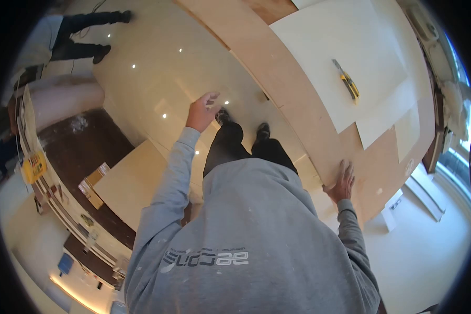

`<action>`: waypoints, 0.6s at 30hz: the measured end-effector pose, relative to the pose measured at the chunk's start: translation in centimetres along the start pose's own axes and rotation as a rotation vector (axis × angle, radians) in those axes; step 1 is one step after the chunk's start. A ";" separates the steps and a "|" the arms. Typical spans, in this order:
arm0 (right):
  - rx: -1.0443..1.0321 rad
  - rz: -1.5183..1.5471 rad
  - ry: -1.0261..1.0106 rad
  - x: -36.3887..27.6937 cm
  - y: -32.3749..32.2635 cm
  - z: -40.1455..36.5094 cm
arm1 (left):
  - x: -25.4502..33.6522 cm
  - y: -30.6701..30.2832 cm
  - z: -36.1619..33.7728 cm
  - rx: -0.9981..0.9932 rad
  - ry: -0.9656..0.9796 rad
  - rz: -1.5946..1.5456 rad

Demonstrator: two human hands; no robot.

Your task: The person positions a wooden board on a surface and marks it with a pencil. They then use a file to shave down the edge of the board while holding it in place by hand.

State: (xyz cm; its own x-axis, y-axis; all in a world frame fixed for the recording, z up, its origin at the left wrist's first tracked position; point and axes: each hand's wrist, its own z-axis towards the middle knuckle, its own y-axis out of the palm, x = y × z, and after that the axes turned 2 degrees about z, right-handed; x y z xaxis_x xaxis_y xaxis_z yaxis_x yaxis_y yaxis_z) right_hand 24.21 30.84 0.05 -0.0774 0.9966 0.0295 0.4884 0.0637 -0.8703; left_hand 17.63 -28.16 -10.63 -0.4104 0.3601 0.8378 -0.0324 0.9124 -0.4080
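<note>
My left hand [203, 111] hangs in the air over the shiny floor, its fingers loosely bent and apart, with nothing visible in them. My right hand [343, 184] rests open with spread fingers on the near end of a light wooden board [369, 193]. White sheets [319, 68] lie on that board, and a yellow and black utility knife [348, 82] with its blade out lies on top of them, beyond my right hand.
A person in dark trousers [76, 39] stands at the upper left. On the left are a dark brown surface [83, 152], a pale panel [133, 183] and a long frame bearing a yellow object [34, 166]. White pieces [424, 193] lie at right.
</note>
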 end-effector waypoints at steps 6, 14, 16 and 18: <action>-0.078 -0.059 0.270 -3.8 0.4 -0.3 | 0.3 -7.2 3.5 -0.060 -0.080 -0.123; -0.028 0.042 0.303 -5.4 1.1 0.5 | 2.2 -5.4 7.4 -0.111 -0.172 -0.454; -0.048 0.050 0.301 -5.6 0.5 0.8 | 3.8 -4.0 9.1 -0.105 -0.149 -0.520; -0.061 0.058 0.293 -5.7 0.1 0.9 | 5.0 -2.5 10.2 -0.059 -0.158 -0.626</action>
State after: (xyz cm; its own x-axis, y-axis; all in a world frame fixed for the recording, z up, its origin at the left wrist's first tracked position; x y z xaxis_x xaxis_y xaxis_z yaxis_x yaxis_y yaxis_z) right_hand 23.89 25.14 -0.67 0.2015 0.9710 0.1286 0.5368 0.0004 -0.8437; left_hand 6.40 -30.62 -9.11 -0.4595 -0.2721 0.8455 -0.2607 0.9513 0.1644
